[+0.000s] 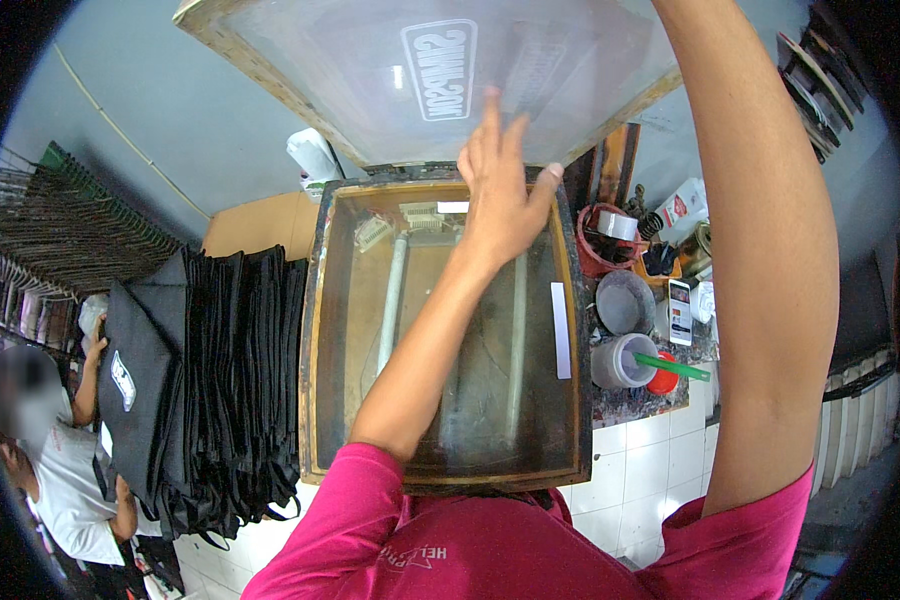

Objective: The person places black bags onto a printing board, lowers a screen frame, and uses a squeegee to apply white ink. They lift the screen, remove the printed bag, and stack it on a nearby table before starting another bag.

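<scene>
A raised screen-printing frame (350, 90) with pale mesh and a light stencil design tilts up at the far end of a glass-topped light box (445, 477). My left hand (500, 200) reaches over the glass to the frame's lower part, open, its fingers stretched out and holding nothing. Whether the fingertips touch the mesh I cannot tell. My right arm (770, 250) extends up past the frame's right side, and its hand is beyond the picture's top edge. Pale tubes (394, 295) show under the glass. A white strip (561, 330) lies along its right side.
Left of the box stands a thick stack of black fabric bags (240, 390); a co-worker in a white shirt (75, 490) handles its near-left side. On the right are a red bucket (592, 262), a grey bowl (625, 303), a phone (680, 312) and a tub (620, 365) with a green-handled tool (675, 367).
</scene>
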`<state>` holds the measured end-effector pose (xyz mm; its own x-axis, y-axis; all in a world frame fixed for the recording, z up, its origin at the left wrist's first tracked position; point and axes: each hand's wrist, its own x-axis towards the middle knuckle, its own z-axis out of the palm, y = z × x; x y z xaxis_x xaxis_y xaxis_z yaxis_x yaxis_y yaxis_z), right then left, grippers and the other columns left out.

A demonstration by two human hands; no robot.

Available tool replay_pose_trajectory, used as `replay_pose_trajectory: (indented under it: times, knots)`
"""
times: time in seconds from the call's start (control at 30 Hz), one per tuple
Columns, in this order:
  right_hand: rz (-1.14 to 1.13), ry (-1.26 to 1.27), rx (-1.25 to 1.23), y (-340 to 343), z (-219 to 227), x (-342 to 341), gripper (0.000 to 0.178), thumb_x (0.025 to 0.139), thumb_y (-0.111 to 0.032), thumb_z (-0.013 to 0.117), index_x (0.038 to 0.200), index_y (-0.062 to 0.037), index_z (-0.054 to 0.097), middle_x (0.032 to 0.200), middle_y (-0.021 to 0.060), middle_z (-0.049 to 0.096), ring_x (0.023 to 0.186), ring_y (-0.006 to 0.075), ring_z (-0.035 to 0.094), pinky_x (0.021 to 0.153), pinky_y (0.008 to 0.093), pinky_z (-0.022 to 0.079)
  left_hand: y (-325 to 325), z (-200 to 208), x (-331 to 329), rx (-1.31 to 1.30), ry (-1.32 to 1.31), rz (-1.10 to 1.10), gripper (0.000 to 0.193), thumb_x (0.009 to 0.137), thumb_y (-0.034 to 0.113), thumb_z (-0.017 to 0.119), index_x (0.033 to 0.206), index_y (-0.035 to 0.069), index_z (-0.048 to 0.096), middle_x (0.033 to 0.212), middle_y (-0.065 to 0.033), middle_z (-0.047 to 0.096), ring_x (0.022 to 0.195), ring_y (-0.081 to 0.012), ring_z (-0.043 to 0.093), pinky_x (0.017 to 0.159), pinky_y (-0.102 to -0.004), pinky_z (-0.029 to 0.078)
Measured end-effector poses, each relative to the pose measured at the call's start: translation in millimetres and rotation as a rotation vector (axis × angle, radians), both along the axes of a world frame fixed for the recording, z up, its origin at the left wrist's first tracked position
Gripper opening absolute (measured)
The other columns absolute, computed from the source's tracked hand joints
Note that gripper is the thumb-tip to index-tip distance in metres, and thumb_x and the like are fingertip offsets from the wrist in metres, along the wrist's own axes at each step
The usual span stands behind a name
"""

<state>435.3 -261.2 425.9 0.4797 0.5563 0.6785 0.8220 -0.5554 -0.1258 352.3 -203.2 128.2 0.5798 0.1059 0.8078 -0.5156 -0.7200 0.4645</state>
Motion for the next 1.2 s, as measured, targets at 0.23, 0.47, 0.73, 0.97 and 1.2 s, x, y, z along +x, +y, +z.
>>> replay_pose_trajectory:
  times: [0.23,0.47,0.73,0.97,1.2]
  knots:
    - [0.01,0.048,0.036,1.3,-2.5,-5.0,0.031,0.08,-0.018,0.069,0.101,0.0028,0.077,0.094,0.0247,0.075,0.087,0.0321,0.071,0.082,0.0412,0.054,0.3,-32.3,-27.2,-0.315,0.527,-0.198,0.03,0.091,0.011,0.068,0.117,0.001,0.057,0.129,-0.0213,0.058,0.127,-0.0393,0.049,0.103,-0.0516,0.036]
    - [0.011,0.079,0.03,-1.8,-3.1,-18.1,0.033,0.079,-0.018,0.07,0.103,0.0029,0.077,0.091,0.0227,0.075,0.084,0.0283,0.069,0.08,0.0405,0.053,26.6,-60.5,-38.5,0.062,0.102,0.022,0.047,0.09,0.014,0.072,0.132,0.001,0.055,0.16,-0.0241,0.037,0.132,-0.0403,0.047,0.109,-0.051,0.034]
    - [0.069,0.054,0.011,-3.7,-3.2,-12.7,0.034,0.079,-0.017,0.069,0.105,0.0029,0.076,0.095,0.0249,0.075,0.087,0.0317,0.071,0.082,0.0412,0.054,21.2,-10.9,0.7,0.105,-0.005,0.073,0.062,0.088,0.018,0.074,0.142,0.002,0.048,0.168,-0.0279,0.016,0.133,-0.0439,0.042,0.112,-0.0538,0.028]
    - [-0.026,0.018,0.014,-1.4,-2.0,-2.5,0.033,0.079,-0.017,0.067,0.104,0.0023,0.077,0.095,0.0257,0.075,0.085,0.0334,0.071,0.08,0.0423,0.054,4.6,-18.9,-6.3,0.013,0.024,-0.015,0.067,0.084,0.019,0.077,0.142,0.004,0.048,0.165,-0.0289,0.02,0.135,-0.0436,0.041,0.112,-0.0531,0.027]
    - [0.059,0.051,0.004,-7.4,-3.6,-16.7,0.033,0.08,-0.018,0.067,0.105,0.0012,0.077,0.092,0.025,0.075,0.083,0.0316,0.07,0.079,0.042,0.054,7.4,-11.6,4.8,0.031,-0.051,0.005,0.058,0.085,0.017,0.075,0.137,0.005,0.052,0.159,-0.025,0.034,0.132,-0.0415,0.046,0.109,-0.0525,0.031]
